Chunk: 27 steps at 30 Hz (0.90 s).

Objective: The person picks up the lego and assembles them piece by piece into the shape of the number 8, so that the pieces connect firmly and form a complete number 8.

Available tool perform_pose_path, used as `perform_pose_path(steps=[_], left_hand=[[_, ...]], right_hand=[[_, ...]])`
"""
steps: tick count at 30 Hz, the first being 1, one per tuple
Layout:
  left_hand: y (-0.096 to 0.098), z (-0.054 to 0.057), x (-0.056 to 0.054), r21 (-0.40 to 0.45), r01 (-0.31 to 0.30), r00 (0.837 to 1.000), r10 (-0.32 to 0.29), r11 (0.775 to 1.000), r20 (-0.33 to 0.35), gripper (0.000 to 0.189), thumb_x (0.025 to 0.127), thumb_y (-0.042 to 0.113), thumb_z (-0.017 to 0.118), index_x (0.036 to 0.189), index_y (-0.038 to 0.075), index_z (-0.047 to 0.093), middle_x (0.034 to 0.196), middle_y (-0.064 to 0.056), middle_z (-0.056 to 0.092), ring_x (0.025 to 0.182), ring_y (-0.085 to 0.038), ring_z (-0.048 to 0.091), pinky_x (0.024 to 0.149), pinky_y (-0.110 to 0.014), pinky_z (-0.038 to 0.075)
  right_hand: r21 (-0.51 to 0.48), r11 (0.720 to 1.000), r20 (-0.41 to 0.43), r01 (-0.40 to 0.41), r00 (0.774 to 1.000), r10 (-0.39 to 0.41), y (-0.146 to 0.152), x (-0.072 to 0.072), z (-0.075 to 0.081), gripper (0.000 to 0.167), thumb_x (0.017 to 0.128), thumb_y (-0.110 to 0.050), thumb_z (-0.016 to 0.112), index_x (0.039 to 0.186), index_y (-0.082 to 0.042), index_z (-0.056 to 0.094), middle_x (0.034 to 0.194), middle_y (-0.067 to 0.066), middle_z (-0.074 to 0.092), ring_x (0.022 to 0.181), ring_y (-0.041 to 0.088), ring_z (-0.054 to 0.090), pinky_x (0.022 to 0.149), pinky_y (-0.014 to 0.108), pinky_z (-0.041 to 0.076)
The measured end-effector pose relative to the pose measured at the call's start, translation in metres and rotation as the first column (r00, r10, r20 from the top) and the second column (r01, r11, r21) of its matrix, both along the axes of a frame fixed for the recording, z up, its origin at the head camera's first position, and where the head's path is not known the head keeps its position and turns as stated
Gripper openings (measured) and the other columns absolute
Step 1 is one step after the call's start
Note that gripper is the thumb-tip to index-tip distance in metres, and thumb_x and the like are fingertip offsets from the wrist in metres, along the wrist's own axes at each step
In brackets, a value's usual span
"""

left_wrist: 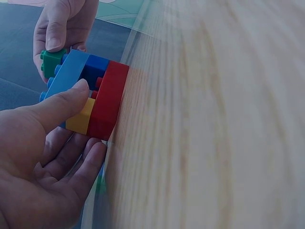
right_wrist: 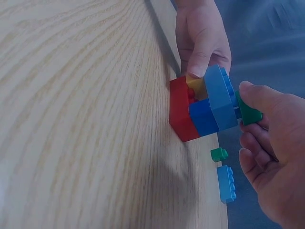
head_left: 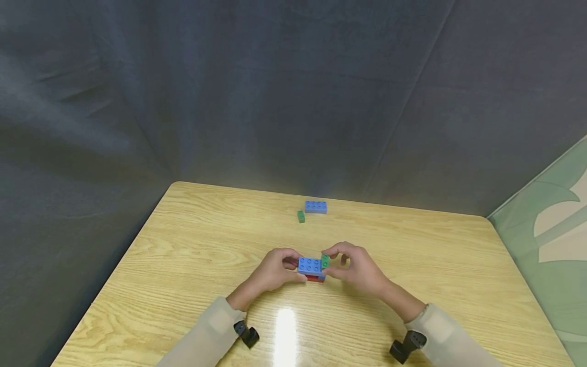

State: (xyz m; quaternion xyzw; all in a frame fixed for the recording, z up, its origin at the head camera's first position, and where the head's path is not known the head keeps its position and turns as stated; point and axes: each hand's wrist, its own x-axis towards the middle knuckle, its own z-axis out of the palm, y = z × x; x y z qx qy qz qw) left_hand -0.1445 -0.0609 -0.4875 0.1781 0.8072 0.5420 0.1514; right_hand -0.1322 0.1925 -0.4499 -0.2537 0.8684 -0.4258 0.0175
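Note:
A small stack of toy building bricks stands on the wooden table. Its base is a red brick (right_wrist: 178, 107), with a yellow brick (left_wrist: 80, 119) and a dark blue brick (right_wrist: 204, 119) on it, a gap between them. A lighter blue brick (head_left: 309, 265) bridges these two, studs up. My left hand (head_left: 273, 270) holds the stack at its left end, thumb on the near side. Between thumb and fingertips, my right hand (head_left: 359, 266) pinches a green brick (head_left: 325, 261) at the top's right end. Whether its studs are fully pressed together cannot be told.
Farther back on the table (head_left: 220, 224) lie another blue brick (head_left: 316, 207) and a small green brick (head_left: 301, 216). A dark curtain (head_left: 284, 102) hangs behind the table's back edge. A green patterned panel (head_left: 550, 239) stands on the right.

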Motion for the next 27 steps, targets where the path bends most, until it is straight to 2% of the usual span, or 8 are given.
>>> perform_pose_path(steps=[12,27], left_hand=[[-0.0003,0.0026,0.0014,0.020,0.007,1.000,-0.007,1.000,0.017,0.034,0.083,0.011,0.086,0.113,0.002,0.072,0.105,-0.003,0.069,0.095,-0.015,0.066,0.088,-0.027,0.057],[0.0000,0.0020,0.0013,0.015,0.004,1.000,-0.004,1.000,0.011,0.034,0.083,0.012,0.086,0.112,0.002,0.072,0.104,-0.002,0.069,0.095,-0.015,0.066,0.088,-0.028,0.057]], right_hand=[[-0.028,0.999,-0.013,-0.017,1.000,0.017,-0.0013,-0.0006,-0.0004,0.034,0.084,-0.012,0.085,0.115,-0.004,0.073,0.105,-0.004,0.071,0.093,0.029,0.062,0.072,0.032,0.054],[-0.013,1.000,0.045,-0.019,0.999,0.020,-0.0007,-0.0013,-0.0002,0.033,0.087,-0.016,0.083,0.115,-0.004,0.072,0.105,-0.003,0.071,0.095,0.028,0.063,0.076,0.033,0.055]])
